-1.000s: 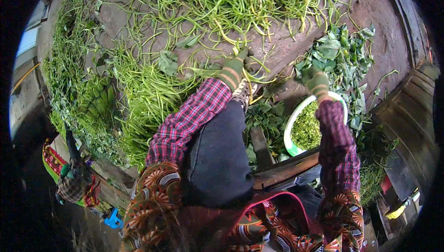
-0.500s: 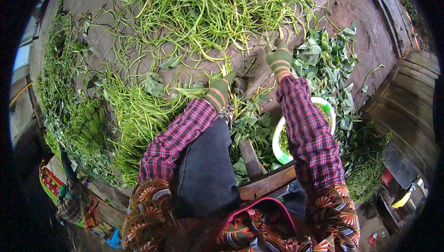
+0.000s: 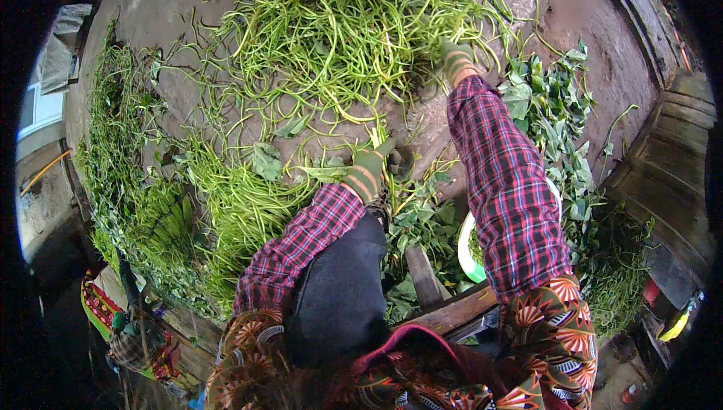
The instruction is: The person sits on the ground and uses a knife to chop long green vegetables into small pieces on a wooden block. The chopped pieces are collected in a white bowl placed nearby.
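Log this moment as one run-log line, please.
right hand: gloved, reaching into long green bean pile | left hand: gloved, resting by loose leaves | white basin: beside right sleeve

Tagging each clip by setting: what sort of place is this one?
Probably an outdoor farm yard or produce-sorting spot, not a kitchen. A big loose heap of long green beans lies on bare ground, with piles of leaves and a sorted bean bundle around the seated person's gloved hands.

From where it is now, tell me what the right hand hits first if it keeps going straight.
Likely the big pile of long green beans: the right hand already reaches its near edge, though depth is unclear.
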`<state>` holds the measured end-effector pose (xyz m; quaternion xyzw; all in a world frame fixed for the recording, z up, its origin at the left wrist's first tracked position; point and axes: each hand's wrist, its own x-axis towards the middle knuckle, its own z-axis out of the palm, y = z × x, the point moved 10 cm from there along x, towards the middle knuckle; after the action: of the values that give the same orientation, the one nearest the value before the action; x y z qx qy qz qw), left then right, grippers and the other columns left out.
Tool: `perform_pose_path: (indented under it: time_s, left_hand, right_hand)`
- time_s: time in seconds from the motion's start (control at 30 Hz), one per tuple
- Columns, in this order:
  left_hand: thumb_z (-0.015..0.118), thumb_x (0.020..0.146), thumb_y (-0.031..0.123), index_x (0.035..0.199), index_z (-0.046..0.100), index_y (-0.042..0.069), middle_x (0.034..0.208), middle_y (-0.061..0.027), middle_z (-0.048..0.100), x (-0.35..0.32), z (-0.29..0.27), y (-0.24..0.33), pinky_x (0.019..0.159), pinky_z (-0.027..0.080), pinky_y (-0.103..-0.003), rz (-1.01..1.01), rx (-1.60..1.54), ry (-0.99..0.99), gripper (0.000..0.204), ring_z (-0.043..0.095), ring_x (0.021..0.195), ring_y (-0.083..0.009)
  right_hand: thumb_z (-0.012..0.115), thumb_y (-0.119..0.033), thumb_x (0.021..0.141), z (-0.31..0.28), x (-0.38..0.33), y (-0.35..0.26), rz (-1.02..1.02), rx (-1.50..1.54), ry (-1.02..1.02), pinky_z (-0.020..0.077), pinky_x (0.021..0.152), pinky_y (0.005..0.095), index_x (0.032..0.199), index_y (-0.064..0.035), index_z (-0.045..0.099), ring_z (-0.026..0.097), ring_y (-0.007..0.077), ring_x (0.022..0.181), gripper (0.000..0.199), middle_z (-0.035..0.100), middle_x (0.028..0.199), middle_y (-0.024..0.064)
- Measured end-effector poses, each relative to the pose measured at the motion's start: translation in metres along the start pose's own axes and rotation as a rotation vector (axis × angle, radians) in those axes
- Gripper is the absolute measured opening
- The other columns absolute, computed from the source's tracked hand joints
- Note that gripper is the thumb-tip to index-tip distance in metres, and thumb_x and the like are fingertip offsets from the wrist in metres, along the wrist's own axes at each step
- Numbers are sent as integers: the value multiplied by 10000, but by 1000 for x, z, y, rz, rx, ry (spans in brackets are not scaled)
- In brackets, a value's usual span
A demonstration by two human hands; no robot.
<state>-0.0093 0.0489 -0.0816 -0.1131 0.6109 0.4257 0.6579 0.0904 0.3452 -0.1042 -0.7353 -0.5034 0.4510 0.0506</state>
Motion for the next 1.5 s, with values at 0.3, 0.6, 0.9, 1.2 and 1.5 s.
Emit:
perform_pose_path:
  time_s: [0.3,0.6,0.9,1.2,1.5]
  left_hand:
    - [410,793,99,847,500,31,575,-3,451,-31,13,29,489,384,-204,52,-124,-135,124,443,540,-91]
    - [493,763,132,852,531,13,601,-41,509,-20,9,8,402,397,-234,-95,-344,-72,153,467,470,-120]
    - [447,782,121,890,550,24,748,-68,571,-37,48,15,492,452,-256,-116,-360,-393,178,519,558,-140]
    - [439,799,238,938,532,51,736,-48,575,-40,46,23,518,464,-250,-101,-355,-487,251,537,579,-125]
    - [415,813,192,848,511,-9,833,-149,545,-30,37,10,635,478,-333,-127,-437,-378,226,551,699,-222]
  right_hand:
    - [487,-168,710,55,-142,1,-669,-197,-318,377,767,317,1129,-54,381,482,311,920,446,499,986,211]
    - [503,-117,611,-8,-226,54,-596,-526,2,367,759,392,978,-61,475,446,343,879,372,470,1002,133]
    - [467,-32,658,-6,-274,30,-733,-290,-61,381,595,413,943,-9,478,488,358,690,286,521,755,190]
    - [526,-90,596,21,-278,55,-766,-538,-381,396,570,423,884,-79,427,510,344,667,304,530,683,155]
    - [474,-120,674,35,-279,108,-546,-529,-545,396,594,427,962,-74,429,503,362,701,295,518,747,214]
